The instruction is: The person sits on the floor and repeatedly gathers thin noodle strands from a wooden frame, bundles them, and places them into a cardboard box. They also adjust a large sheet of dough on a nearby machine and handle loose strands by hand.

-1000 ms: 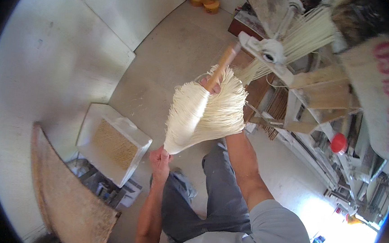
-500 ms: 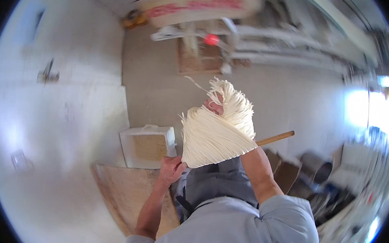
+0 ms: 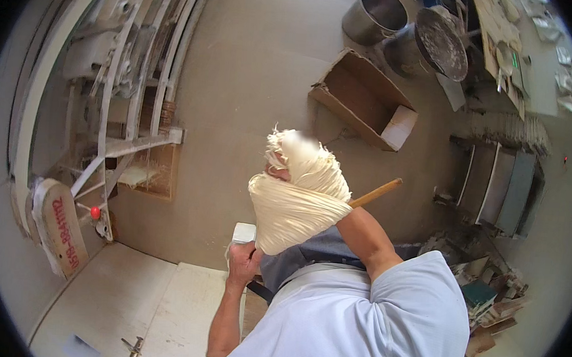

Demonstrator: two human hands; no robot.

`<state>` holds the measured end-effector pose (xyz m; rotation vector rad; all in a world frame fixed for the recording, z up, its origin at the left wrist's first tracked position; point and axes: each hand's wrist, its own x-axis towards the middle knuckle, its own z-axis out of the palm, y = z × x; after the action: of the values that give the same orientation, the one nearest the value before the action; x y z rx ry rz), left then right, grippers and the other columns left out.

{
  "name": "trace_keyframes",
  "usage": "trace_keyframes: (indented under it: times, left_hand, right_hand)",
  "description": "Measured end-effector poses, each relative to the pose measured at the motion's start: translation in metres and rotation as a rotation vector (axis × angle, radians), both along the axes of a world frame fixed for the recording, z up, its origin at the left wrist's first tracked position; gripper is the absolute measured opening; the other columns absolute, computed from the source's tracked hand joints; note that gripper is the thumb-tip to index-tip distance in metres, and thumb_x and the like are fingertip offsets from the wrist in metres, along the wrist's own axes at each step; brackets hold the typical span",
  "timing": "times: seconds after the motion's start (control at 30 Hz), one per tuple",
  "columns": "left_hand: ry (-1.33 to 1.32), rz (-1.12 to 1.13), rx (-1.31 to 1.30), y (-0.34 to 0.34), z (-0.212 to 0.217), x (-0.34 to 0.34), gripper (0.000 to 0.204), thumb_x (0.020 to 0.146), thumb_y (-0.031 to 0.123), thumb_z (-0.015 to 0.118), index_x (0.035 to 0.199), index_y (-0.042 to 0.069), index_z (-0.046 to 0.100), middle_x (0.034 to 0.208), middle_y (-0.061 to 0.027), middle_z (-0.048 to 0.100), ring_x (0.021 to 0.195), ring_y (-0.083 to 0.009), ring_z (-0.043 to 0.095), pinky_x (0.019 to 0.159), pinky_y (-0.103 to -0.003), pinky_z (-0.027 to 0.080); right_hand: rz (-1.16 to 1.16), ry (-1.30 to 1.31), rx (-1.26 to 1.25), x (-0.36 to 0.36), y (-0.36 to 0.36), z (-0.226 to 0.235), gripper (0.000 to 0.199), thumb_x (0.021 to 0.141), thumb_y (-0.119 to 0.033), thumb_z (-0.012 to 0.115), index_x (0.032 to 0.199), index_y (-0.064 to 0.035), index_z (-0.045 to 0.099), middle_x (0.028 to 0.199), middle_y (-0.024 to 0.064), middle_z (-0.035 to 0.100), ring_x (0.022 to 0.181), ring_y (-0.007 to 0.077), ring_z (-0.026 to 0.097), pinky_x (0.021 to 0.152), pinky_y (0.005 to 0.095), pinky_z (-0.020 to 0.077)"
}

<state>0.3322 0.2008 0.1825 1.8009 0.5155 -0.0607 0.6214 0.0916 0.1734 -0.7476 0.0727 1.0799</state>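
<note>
Left hand (image 3: pixel 246 260) pinches soft, probably fragile noodles (image 3: pixel 297 212), best held by their stick (image 3: pixel 376 193); right hand (image 3: pixel 278 172) too hidden to judge

- Light: moderate, diffuse; floor (image 3: pixel 253 77) fairly evenly lit.
- Shadow: soft, inside cardboard box (image 3: pixel 362 84).
- Blur: pale smudge, upper end of noodle bundle (image 3: pixel 300 209).
- Distortion: straight edges bowed; corners black.

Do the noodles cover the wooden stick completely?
No, a bare length of the wooden stick juts out from the noodles toward the right of the picture.
</note>
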Motion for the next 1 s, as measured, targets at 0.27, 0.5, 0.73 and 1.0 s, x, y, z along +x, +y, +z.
trace_keyframes:
  times: [0.27, 0.5, 0.73, 1.0]
  left_hand:
    - [-0.128, -0.341, 0.088, 0.027, -0.029, 0.093, 0.037, 0.094, 0.025, 0.065, 0.068, 0.001, 0.054, 0.057, -0.0178, 0.048, 0.048, -0.0358, 0.047, 0.047, -0.042, 0.037]
    - [-0.182, -0.574, 0.236, -0.071, -0.033, 0.303, 0.035, 0.094, 0.023, 0.067, 0.070, 0.000, 0.055, 0.057, -0.0182, 0.046, 0.046, -0.0341, 0.046, 0.047, -0.041, 0.037]
    - [-0.153, -0.786, 0.274, -0.121, -0.117, 0.505, 0.038, 0.096, 0.025, 0.065, 0.069, 0.000, 0.055, 0.057, -0.0193, 0.043, 0.047, -0.0345, 0.042, 0.047, -0.043, 0.037]
    - [-0.137, -1.007, 0.243, -0.147, -0.407, 0.663, 0.044, 0.099, 0.029, 0.061, 0.070, -0.003, 0.053, 0.058, -0.0214, 0.038, 0.048, -0.0338, 0.036, 0.049, -0.043, 0.036]
  right_hand:
    - [-0.296, -0.061, 0.000, 0.022, -0.060, -0.020, 0.015, 0.099, -0.011, 0.064, 0.104, -0.0150, 0.051, 0.093, -0.0036, 0.047, 0.083, 0.0116, 0.046, 0.075, 0.0266, 0.0429]
    - [-0.562, -0.164, -0.195, 0.164, -0.208, -0.060, 0.010, 0.102, -0.022, 0.060, 0.099, -0.0148, 0.054, 0.088, 0.0001, 0.047, 0.080, 0.0139, 0.046, 0.073, 0.0306, 0.0443]
    - [-0.714, -0.204, -0.407, 0.300, -0.302, -0.190, 0.012, 0.101, -0.022, 0.059, 0.108, -0.0129, 0.058, 0.102, 0.0048, 0.052, 0.095, 0.0177, 0.049, 0.082, 0.0346, 0.0443]
    - [-0.212, -0.468, -1.319, 0.375, -0.375, -0.530, 0.022, 0.100, -0.023, 0.059, 0.118, -0.0107, 0.063, 0.119, 0.0101, 0.058, 0.113, 0.0221, 0.053, 0.091, 0.0390, 0.0444]
